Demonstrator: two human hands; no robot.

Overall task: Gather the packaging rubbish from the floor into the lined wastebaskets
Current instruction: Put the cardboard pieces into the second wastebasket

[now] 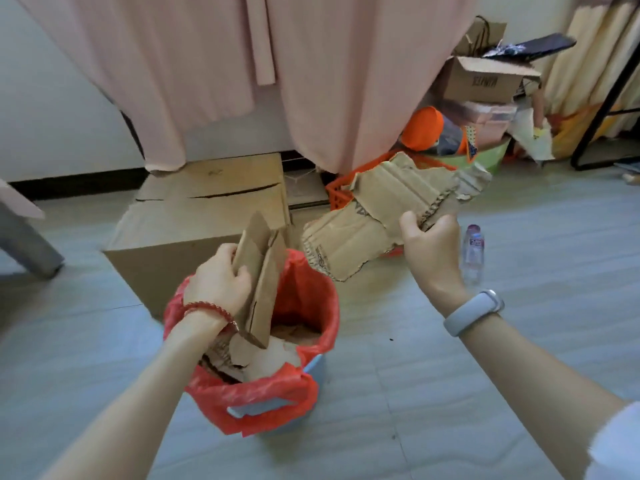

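- On the tiled floor at lower centre stands the wastebasket (313, 367), lined with a red bag (263, 393) and already holding torn cardboard scraps (270, 358).
- Above its left rim, the left hand (220, 282) has its fingers curled round a folded cardboard piece (261, 278), held upright with its lower end down inside the basket mouth.
- Behind the basket sits a large closed cardboard box (194, 223).
- To the right, clear of the basket, the right hand (429, 244) clamps a wide torn cardboard sheet (377, 216) by its near edge; the sheet hangs in the air above the floor.
- Further right, a small plastic bottle (473, 251) lies on the floor.
- The step in hand looks like pushing the folded piece down. Next, the wide sheet probably needs folding or tearing, since it looks broader than the basket mouth.
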